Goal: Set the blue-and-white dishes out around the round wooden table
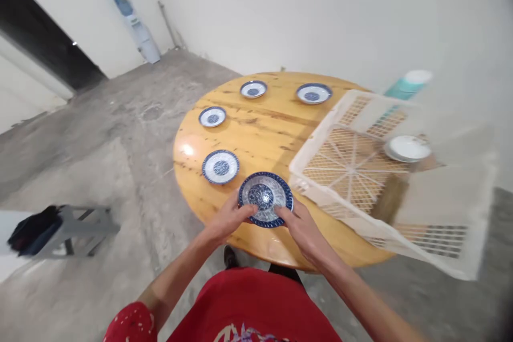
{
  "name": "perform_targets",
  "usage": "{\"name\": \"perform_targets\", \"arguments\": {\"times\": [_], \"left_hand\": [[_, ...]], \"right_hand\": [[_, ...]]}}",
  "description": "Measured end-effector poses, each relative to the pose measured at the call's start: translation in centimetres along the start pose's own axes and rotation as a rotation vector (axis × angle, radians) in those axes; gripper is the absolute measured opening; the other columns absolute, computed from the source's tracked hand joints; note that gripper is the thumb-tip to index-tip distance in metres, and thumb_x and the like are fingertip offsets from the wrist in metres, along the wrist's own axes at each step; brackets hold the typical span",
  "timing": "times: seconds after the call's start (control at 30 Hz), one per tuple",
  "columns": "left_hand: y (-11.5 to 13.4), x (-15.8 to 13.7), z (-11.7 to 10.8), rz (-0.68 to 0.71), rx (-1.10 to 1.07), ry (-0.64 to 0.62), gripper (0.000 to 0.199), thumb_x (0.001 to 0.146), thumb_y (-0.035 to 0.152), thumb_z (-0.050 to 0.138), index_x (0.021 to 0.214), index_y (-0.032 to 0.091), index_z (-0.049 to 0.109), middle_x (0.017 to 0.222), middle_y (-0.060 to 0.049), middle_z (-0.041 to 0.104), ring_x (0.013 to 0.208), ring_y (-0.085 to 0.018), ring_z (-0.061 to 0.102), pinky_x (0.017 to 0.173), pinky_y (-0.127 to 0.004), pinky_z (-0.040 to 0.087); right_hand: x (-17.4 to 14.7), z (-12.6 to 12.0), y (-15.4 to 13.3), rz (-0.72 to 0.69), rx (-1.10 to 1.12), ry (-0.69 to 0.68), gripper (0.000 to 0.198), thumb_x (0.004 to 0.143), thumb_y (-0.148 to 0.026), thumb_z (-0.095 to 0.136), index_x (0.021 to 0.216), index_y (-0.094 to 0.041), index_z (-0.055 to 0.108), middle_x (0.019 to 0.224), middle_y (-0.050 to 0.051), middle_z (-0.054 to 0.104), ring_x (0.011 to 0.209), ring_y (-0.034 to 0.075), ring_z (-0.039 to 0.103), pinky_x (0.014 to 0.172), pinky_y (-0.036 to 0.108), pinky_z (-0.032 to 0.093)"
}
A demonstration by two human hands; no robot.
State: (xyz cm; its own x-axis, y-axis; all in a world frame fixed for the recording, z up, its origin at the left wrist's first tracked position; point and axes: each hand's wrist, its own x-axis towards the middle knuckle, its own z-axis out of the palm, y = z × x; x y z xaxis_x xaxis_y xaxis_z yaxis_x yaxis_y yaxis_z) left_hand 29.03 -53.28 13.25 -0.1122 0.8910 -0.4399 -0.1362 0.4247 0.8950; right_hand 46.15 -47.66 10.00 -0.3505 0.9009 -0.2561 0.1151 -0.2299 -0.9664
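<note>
A blue-and-white patterned plate (266, 197) is held by its rim in both hands above the near side of the table. My left hand (232, 216) grips its left edge, with the thumb on the upper face. On the opposite edge, my right hand (298, 222) holds on in the same way, thumb over the plate. Just beyond lies a matching plate (220, 167) on the tabletop. Further round the table's edge are another small plate (212, 116), one at the back (253, 89) and one near the crate (314, 94).
A round wooden table (264, 128) stands before me. On its right sits a white plastic crate (316, 203) with a stack of white dishes (409, 148) inside. Behind it is a teal container (406, 85). A grey stool (84, 230) with dark cloth stands on the left floor.
</note>
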Motion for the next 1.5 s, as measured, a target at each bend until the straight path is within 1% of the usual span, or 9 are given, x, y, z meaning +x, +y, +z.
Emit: {"name": "perform_targets", "arguments": {"times": [0.2,0.3,0.4,0.6,0.77,0.97,1.27,1.4,1.5], "left_hand": [[-8.1,-5.6,-7.1,-0.178,-0.141,0.092,0.056,0.067,0.036,0.073,0.119,0.019,0.067,0.107,-0.006,0.073,0.097,-0.023,0.067,0.069,-0.026,0.054],[-10.9,-7.2,-9.3,-0.237,-0.2,0.153,0.068,0.064,0.037,0.075,0.128,0.019,0.062,0.111,-0.007,0.071,0.096,-0.022,0.067,0.066,-0.025,0.053],[-12.4,-7.7,-10.5,-0.223,-0.255,0.136,0.073,0.062,0.04,0.075,0.131,0.018,0.059,0.114,-0.008,0.07,0.096,-0.023,0.067,0.065,-0.026,0.054],[-12.4,-6.7,-9.9,-0.122,-0.388,0.144,0.073,0.061,0.036,0.076,0.13,0.016,0.06,0.115,-0.009,0.07,0.1,-0.026,0.067,0.076,-0.031,0.056],[-11.8,-5.6,-8.8,-0.06,-0.361,0.257,0.059,0.063,0.03,0.073,0.12,0.015,0.066,0.111,-0.009,0.072,0.103,-0.024,0.064,0.089,-0.032,0.051],[-11.6,-4.3,-7.0,-0.035,-0.307,0.286,0.049,0.062,0.027,0.072,0.109,0.013,0.07,0.101,-0.007,0.073,0.097,-0.022,0.064,0.088,-0.03,0.05],[-10.6,-2.5,-5.6,-0.125,-0.279,0.141,0.053,0.063,0.029,0.071,0.113,0.014,0.069,0.1,-0.007,0.074,0.095,-0.023,0.066,0.079,-0.03,0.052],[-10.0,-1.5,-6.4,-0.039,-0.297,0.101,0.055,0.061,0.026,0.072,0.115,0.015,0.07,0.102,-0.006,0.073,0.102,-0.023,0.064,0.092,-0.032,0.05],[-9.7,-1.1,-8.1,-0.02,-0.296,0.063,0.058,0.062,0.028,0.072,0.118,0.016,0.069,0.103,-0.006,0.073,0.1,-0.023,0.064,0.092,-0.033,0.049]], "right_hand": [[-4.4,9.2,7.1,0.249,-0.006,0.003,0.042,0.062,-0.047,0.061,0.092,-0.019,0.071,0.092,0.009,0.074,0.098,0.033,0.067,0.09,0.042,0.055],[-5.7,11.8,8.7,0.255,-0.054,-0.006,0.039,0.062,-0.049,0.061,0.087,-0.021,0.071,0.096,0.01,0.075,0.102,0.034,0.068,0.096,0.044,0.054],[-6.0,13.0,9.4,0.239,-0.111,0.01,0.04,0.063,-0.05,0.061,0.088,-0.021,0.071,0.104,0.011,0.076,0.104,0.035,0.068,0.099,0.045,0.053],[-3.9,12.3,9.0,0.16,-0.193,-0.087,0.04,0.067,-0.049,0.056,0.091,-0.021,0.07,0.1,0.011,0.075,0.1,0.032,0.068,0.093,0.04,0.054],[-1.9,11.5,8.6,0.12,-0.188,-0.143,0.043,0.069,-0.047,0.052,0.098,-0.019,0.067,0.099,0.01,0.074,0.092,0.028,0.067,0.084,0.037,0.055],[-1.2,9.9,9.8,0.102,-0.135,-0.131,0.041,0.069,-0.047,0.05,0.095,-0.018,0.065,0.095,0.009,0.073,0.087,0.026,0.066,0.084,0.036,0.053],[-0.8,7.9,10.8,0.179,-0.066,-0.02,0.047,0.064,-0.048,0.053,0.096,-0.017,0.066,0.096,0.011,0.075,0.091,0.029,0.068,0.084,0.037,0.054],[-0.3,8.3,10.6,0.181,-0.045,0.035,0.05,0.061,-0.049,0.054,0.098,-0.017,0.067,0.098,0.011,0.076,0.094,0.03,0.069,0.086,0.038,0.055],[0.4,9.9,10.5,0.19,-0.051,0.052,0.049,0.062,-0.048,0.055,0.097,-0.017,0.068,0.096,0.011,0.075,0.091,0.03,0.069,0.083,0.038,0.056]]}}
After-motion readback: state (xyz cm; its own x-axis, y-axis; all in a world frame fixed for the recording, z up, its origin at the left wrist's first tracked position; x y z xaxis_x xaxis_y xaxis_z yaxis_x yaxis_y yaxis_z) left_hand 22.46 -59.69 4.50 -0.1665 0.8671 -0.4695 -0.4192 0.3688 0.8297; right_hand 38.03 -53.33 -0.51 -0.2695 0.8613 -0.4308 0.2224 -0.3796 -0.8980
